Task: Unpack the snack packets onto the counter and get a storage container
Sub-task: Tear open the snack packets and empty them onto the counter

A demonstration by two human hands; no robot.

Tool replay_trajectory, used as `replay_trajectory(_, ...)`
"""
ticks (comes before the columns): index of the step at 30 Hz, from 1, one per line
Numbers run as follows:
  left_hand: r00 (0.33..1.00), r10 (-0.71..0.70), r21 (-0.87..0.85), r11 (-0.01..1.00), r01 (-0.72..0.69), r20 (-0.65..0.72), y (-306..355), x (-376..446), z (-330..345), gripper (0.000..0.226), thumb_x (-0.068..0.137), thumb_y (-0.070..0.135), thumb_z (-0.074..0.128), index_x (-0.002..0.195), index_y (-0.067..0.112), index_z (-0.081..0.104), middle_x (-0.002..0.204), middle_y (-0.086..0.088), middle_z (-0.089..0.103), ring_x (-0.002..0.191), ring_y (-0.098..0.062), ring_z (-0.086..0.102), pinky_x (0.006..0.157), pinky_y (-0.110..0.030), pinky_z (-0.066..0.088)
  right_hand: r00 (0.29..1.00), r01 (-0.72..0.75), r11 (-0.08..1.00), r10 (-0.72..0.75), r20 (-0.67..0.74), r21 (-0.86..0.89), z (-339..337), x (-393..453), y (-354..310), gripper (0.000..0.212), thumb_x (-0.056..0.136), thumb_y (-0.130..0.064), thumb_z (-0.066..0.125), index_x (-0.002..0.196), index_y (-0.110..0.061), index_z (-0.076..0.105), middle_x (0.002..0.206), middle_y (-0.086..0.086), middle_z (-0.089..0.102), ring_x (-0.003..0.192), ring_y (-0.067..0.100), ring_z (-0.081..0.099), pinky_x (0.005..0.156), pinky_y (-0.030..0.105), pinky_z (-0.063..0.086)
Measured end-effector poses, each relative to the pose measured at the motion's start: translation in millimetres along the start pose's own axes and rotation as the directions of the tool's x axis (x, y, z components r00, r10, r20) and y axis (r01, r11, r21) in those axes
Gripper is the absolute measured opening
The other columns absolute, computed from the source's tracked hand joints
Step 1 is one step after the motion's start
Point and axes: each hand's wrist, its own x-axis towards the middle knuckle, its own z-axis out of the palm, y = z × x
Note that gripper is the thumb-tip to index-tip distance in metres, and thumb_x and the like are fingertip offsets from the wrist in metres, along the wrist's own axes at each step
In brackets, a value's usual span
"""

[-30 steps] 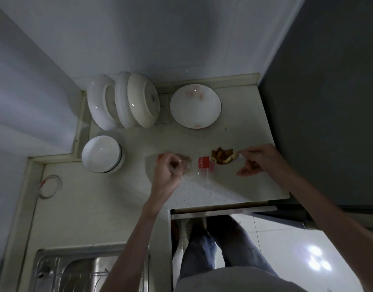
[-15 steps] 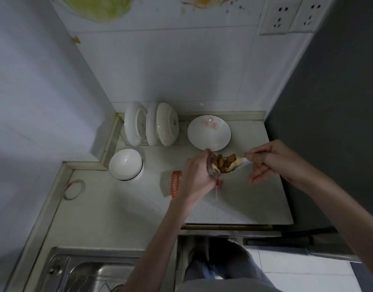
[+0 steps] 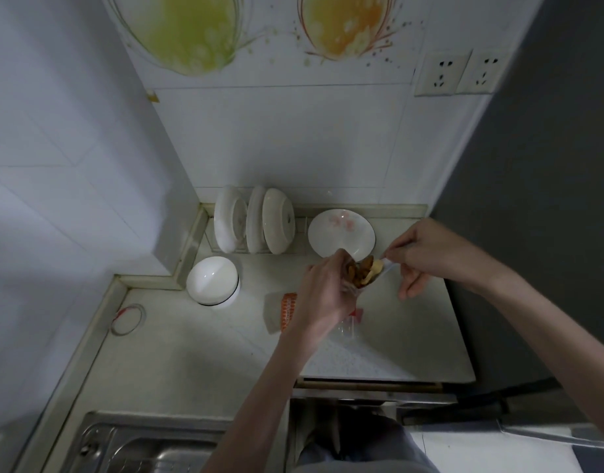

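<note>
Both hands hold a clear snack bag (image 3: pixel 363 273) of brown pieces above the desk (image 3: pixel 379 356), just near of a flat white plate (image 3: pixel 341 232). The left hand (image 3: pixel 322 297) grips its side; the right hand (image 3: pixel 426 252) pinches its far-right edge. An orange packet (image 3: pixel 288 310) lies on the desk, left of the left hand.

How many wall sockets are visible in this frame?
2. Both sit side by side on the back wall at upper right: one socket and another right of it, beside the dark panel. More could be hidden outside the view.
</note>
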Motion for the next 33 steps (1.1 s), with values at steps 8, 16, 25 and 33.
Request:
replay_trajectory(8,0.993,-0.113,-0.013,0.994,0.113,0.019,5,9,-11,0.039,0.081,0.05,0.07,0.091,0.019,0.05,0.079,0.005,0.06,0.07,-0.014,0.058,0.067,-0.038,0.053,0.998,0.047,0.951,-0.06,-0.035,-0.307,10,-4,-48,0.024,0.083,0.0,0.044,0.08,0.004,0.068,0.052,0.016,0.067,0.044,0.023,0.067,0.049,0.023,0.057)
replay_trajectory(16,0.988,-0.139,-0.118,0.984,0.131,-0.063,4,8,-29,0.037,0.08,0.04,0.075,0.086,0.015,0.048,0.076,0.003,0.059,0.065,-0.013,0.055,0.059,-0.026,0.047,0.991,0.109,0.859,-0.13,-0.007,-0.501,31,-3,-87,0.02,0.075,0.001,0.047,0.072,0.009,0.065,0.047,0.017,0.064,0.044,0.029,0.067,0.058,0.042,0.061)
replay_trajectory(25,0.982,-0.159,-0.151,0.978,0.142,-0.106,-3,6,-39,0.036,0.081,0.032,0.076,0.09,0.009,0.051,0.074,0.001,0.057,0.064,-0.017,0.054,0.058,-0.023,0.044,0.98,0.181,0.818,-0.2,0.025,-0.547,39,-2,-99,0.021,0.077,0.002,0.048,0.059,0.003,0.058,0.032,0.003,0.055,0.037,0.024,0.063,0.044,0.027,0.056)
replay_trajectory(33,0.976,-0.178,-0.152,0.976,0.159,-0.123,-4,10,-37,0.036,0.081,0.032,0.076,0.095,0.01,0.051,0.08,0.002,0.061,0.071,-0.018,0.061,0.065,-0.037,0.054,0.977,0.179,0.84,-0.214,-0.009,-0.512,28,-6,-98,0.021,0.077,0.002,0.047,0.064,0.007,0.062,0.038,0.01,0.06,0.04,0.026,0.065,0.049,0.036,0.059)
